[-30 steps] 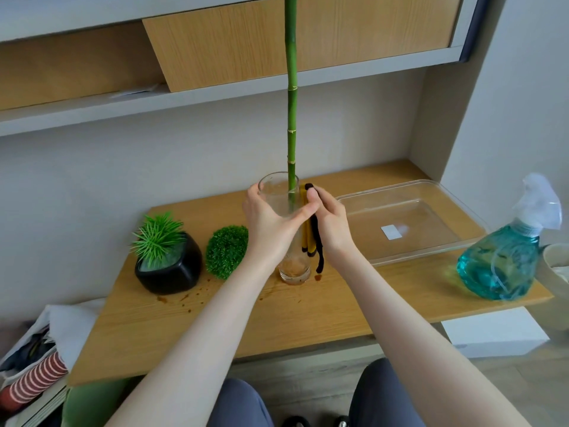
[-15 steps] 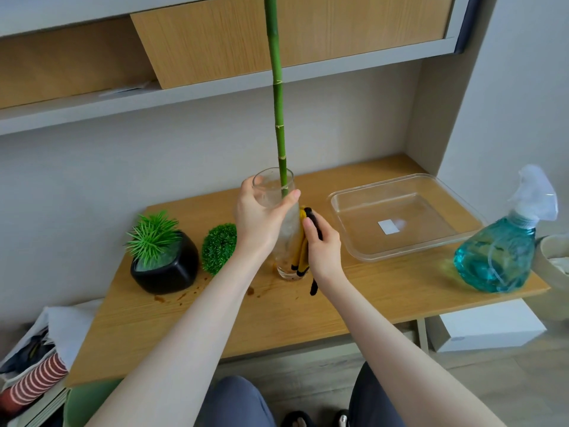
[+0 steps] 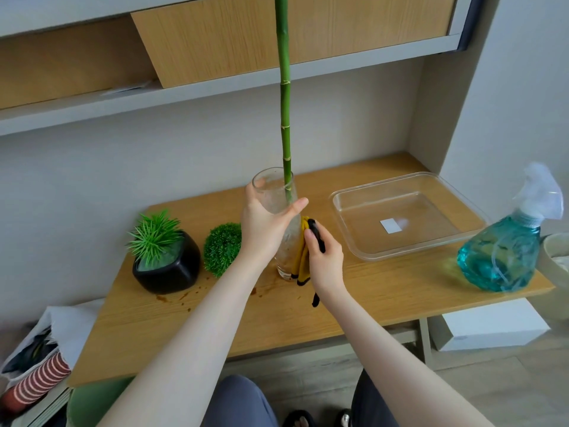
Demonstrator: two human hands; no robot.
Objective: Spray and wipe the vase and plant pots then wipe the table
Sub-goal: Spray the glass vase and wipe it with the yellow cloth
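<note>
A clear glass vase (image 3: pixel 274 192) with a tall green bamboo stalk (image 3: pixel 284 97) stands mid-table. My left hand (image 3: pixel 264 226) grips the vase just below its rim. My right hand (image 3: pixel 324 257) holds a yellow and black cloth (image 3: pixel 301 257) against the vase's lower right side. A black pot (image 3: pixel 167 269) with a spiky green plant and a round green ball plant (image 3: pixel 221 248) sit to the left on the wooden table (image 3: pixel 385 291). The blue spray bottle (image 3: pixel 505 251) stands at the table's right end.
A clear plastic tray (image 3: pixel 406 217) lies at the back right. Brown stains (image 3: pixel 181 295) mark the table in front of the black pot and by the vase. A shelf and cabinet hang above. A bag with striped cups (image 3: pixel 37 380) sits low left; a white box (image 3: pixel 489 328) lies under the right end.
My right hand has slid the cloth down from the vase's upper side to its lower side. My left hand has kept its grip near the rim.
</note>
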